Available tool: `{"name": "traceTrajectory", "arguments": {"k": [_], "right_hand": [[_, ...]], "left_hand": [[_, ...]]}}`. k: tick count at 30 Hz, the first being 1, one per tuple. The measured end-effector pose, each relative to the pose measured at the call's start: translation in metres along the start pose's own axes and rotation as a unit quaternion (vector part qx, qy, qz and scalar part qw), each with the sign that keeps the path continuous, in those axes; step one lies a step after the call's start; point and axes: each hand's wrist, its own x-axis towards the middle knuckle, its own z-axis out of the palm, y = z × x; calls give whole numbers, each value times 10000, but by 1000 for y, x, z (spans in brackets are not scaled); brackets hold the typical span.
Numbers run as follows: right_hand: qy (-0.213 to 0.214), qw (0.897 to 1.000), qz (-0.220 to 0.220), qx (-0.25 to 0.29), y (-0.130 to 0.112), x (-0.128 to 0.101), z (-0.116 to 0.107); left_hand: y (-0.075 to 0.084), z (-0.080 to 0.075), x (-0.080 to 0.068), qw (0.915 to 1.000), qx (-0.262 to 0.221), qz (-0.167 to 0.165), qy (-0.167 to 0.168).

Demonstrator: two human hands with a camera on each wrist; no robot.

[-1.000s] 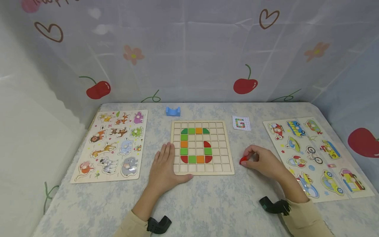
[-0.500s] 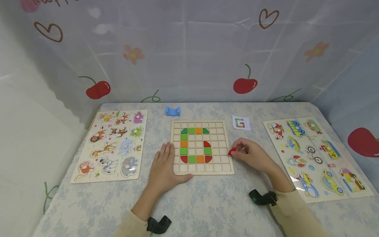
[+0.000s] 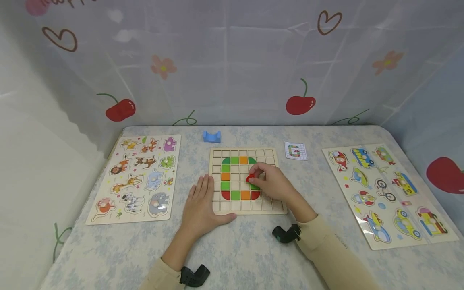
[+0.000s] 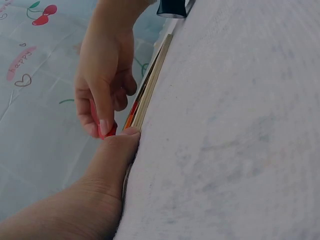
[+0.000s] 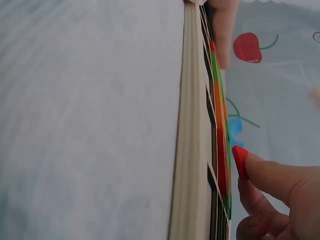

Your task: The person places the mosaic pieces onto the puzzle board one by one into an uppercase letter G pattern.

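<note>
A wooden grid board (image 3: 235,206) lies mid-table, with green, orange and red tiles set in a G-like outline. My right hand (image 3: 272,182) is over its right half and pinches a small red tile (image 3: 249,178) between thumb and fingers, inside the outline's right side. In the right wrist view the red tile (image 5: 240,161) stands tilted at the thumb tip, close over the board. The hand hides some cells and the red tile that sat there. My left hand (image 3: 199,209) rests with straight fingers along the board's left edge, its thumb at the front edge.
An animal puzzle board (image 3: 139,179) lies left, a vehicle puzzle board (image 3: 389,197) right. Behind the grid board stand a blue bracket-shaped block (image 3: 212,137) and a small card (image 3: 295,151) printed with a coloured G. A curtain (image 3: 232,72) hangs behind the table.
My right hand has carried the red tile leftward from beside the vehicle puzzle, across the board's right edge, to above the coloured outline. The left hand has stayed in place.
</note>
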Motion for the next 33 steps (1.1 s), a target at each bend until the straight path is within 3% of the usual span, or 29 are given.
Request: {"name": "traceTrajectory", "arguments": {"k": [14, 23, 33], "right_hand": [[439, 9958, -74, -796, -5, 10, 21], [410, 9929, -78, -1115, -5, 10, 23], [439, 9935, -215, -1032, -7, -3, 22]], "left_hand": [[-1, 1, 0, 10000, 55, 42, 53], [-2, 2, 0, 9999, 60, 32, 76], [-2, 4, 0, 10000, 34, 37, 64]]}}
